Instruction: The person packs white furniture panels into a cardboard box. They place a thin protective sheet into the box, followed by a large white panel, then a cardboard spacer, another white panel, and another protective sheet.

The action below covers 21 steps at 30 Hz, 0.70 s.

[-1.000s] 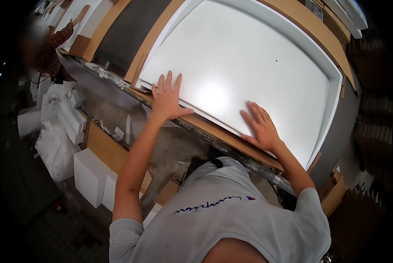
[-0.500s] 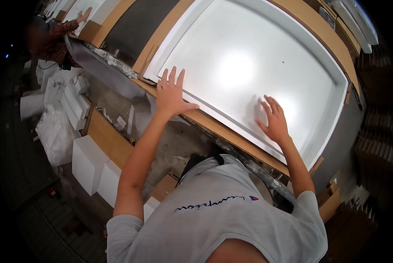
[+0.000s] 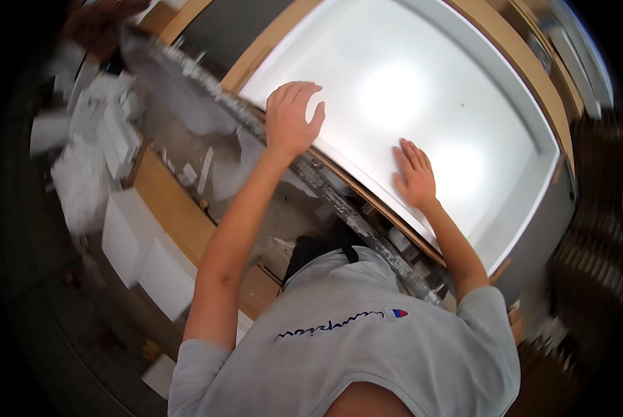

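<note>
A large white shallow tray (image 3: 464,115) with raised walls lies in front of me, its surface glossy under the light. Brown cardboard (image 3: 520,59) borders its far side, and another cardboard strip (image 3: 277,31) runs along its left. My left hand (image 3: 292,119) is at the tray's near left corner, fingers bent over the rim and thumb apart. Whether the palm presses on the rim cannot be seen. Inside the tray, close to the near wall, my right hand (image 3: 416,175) hovers over or rests on the white floor, fingers stretched out. Neither hand holds anything.
A worn table edge (image 3: 346,217) passes between me and the tray. Left of it hang translucent plastic sheeting (image 3: 176,97) and, lower, a plastic bag (image 3: 82,187), white blocks (image 3: 144,260) and a brown board (image 3: 162,205). Another person's patterned sleeve (image 3: 103,24) shows upper left.
The tray's near side sits farther from the table edge, baring more of that edge. My left fingers have gone from spread to bent; my right hand has moved slightly left. The view has shifted.
</note>
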Tool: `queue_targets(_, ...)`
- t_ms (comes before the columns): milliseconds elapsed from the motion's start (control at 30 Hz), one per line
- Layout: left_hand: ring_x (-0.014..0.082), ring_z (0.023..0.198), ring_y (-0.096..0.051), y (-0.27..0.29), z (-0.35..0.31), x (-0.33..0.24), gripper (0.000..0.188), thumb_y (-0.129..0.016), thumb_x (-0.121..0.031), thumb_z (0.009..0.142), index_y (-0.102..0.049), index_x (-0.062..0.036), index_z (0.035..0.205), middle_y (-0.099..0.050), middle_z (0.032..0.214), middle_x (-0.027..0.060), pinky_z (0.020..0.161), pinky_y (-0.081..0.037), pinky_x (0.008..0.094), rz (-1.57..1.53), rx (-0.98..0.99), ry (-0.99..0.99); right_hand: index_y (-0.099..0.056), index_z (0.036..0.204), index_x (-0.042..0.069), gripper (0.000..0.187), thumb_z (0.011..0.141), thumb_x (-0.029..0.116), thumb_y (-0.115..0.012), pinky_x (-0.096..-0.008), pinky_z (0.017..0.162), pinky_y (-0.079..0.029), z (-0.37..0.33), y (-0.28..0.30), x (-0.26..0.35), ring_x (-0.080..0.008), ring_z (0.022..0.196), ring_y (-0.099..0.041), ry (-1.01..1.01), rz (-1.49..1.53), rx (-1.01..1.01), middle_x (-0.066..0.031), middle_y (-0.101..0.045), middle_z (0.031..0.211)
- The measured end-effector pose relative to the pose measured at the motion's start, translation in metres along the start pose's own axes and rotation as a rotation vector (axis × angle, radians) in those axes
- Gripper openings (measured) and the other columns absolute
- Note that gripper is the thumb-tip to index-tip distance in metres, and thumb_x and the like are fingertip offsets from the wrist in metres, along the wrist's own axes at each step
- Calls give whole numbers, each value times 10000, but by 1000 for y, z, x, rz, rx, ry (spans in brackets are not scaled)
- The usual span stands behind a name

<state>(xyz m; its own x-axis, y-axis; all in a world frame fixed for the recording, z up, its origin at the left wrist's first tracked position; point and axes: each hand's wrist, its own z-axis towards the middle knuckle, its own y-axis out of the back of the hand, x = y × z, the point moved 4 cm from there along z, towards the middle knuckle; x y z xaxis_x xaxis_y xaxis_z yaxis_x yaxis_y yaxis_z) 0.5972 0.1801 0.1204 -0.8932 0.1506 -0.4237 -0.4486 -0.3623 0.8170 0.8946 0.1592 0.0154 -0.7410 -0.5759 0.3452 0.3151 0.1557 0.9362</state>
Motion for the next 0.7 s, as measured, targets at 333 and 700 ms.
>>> queue_targets(333, 224, 793, -616, -7, -615, 172, 416, -572, -434, 890, -619, -22, 862, -629, 808, 129, 718, -486, 352, -79, 183, 1420, -603, 1087, -13, 232, 875, 61, -544, -334, 785, -488, 93, 62, 223, -236, 877, -628, 110, 765, -98, -131, -650, 942)
queue_targets(700, 201, 834, -604, -40, -722, 196, 384, -478, -358, 940, -628, -31, 1073, -638, 902, 88, 770, -475, 308, -929, 93, 1928, -610, 1212, 176, 366, 846, 187, -608, -469, 1037, -377, 90, -437, 312, -328, 1324, -348, -28, 165, 991, -140, -331, 1453)
